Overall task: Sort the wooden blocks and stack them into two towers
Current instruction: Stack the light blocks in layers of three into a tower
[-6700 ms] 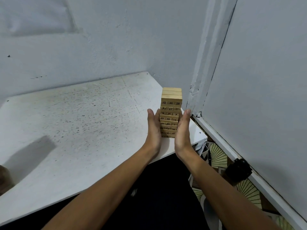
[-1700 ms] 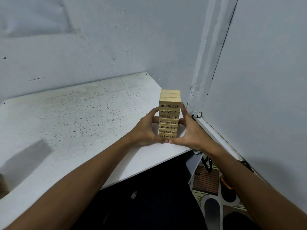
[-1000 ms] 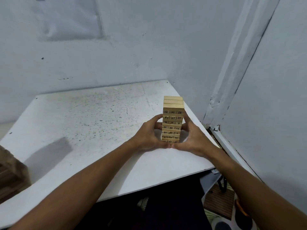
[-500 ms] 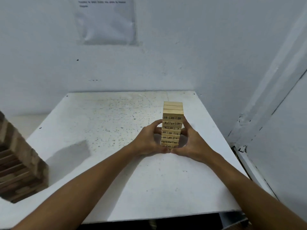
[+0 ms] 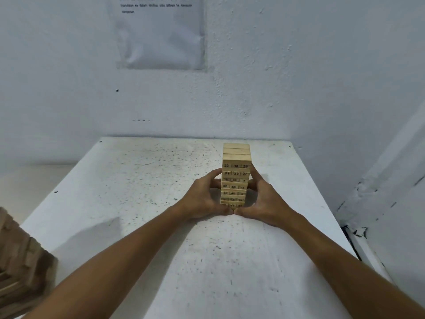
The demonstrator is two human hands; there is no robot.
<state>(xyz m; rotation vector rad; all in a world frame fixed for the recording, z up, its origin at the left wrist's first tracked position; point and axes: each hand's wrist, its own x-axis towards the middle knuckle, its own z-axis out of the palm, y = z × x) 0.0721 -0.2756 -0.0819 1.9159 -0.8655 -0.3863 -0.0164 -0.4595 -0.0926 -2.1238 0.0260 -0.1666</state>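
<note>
On the counter [image 5: 138, 203], far right of centre, your left hand [image 5: 204, 199] and right hand [image 5: 264, 201] cup the tower [image 5: 235, 173] base, fingers curled round its sides, thumbs meeting in front.

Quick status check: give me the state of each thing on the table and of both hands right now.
light block tower: upright on the table, numbered faces toward the camera, gripped low down from both sides
left hand: fingers curled round the tower's left side
right hand: fingers curled round the tower's right side
dark block stack: at the left edge, partly out of frame, untouched
white table: speckled top, bearing the tower
</note>
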